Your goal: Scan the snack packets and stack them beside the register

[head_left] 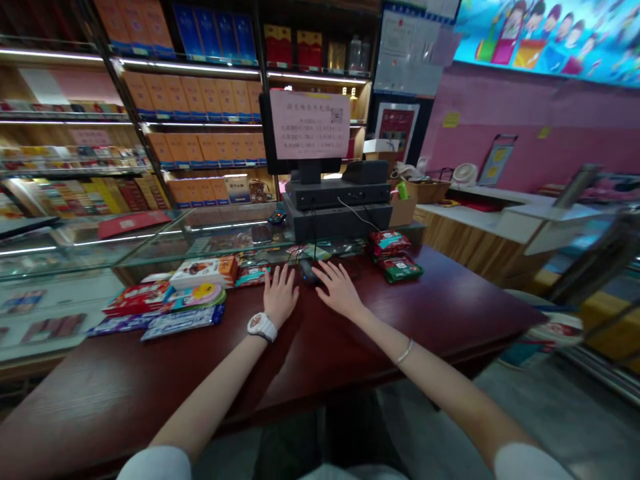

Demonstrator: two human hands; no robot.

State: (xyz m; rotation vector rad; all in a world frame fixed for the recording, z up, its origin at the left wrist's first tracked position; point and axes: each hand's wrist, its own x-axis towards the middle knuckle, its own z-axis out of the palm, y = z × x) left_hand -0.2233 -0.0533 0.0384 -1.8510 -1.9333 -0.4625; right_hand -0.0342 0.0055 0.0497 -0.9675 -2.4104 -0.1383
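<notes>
My left hand [281,293] lies palm down on the dark red table [320,347] with its fingers spread, and a white watch is on that wrist. My right hand [340,288] is also stretched out palm down, fingers apart, a thin bracelet on its forearm. Between the two hands sits a small dark computer mouse [307,272]; the right fingertips are close beside it, and contact cannot be made out. Just left of my left hand is a red and teal snack packet [250,276]. Red and green snack bags [400,267] lie stacked to the right of my right hand.
Blue-white packets [184,323], a red packet [137,298] and a white-orange box [203,272] cover the table's left part. Behind stands a dark register [340,217] with a paper sign [310,125]. A glass display case [215,223] borders the table's back and left.
</notes>
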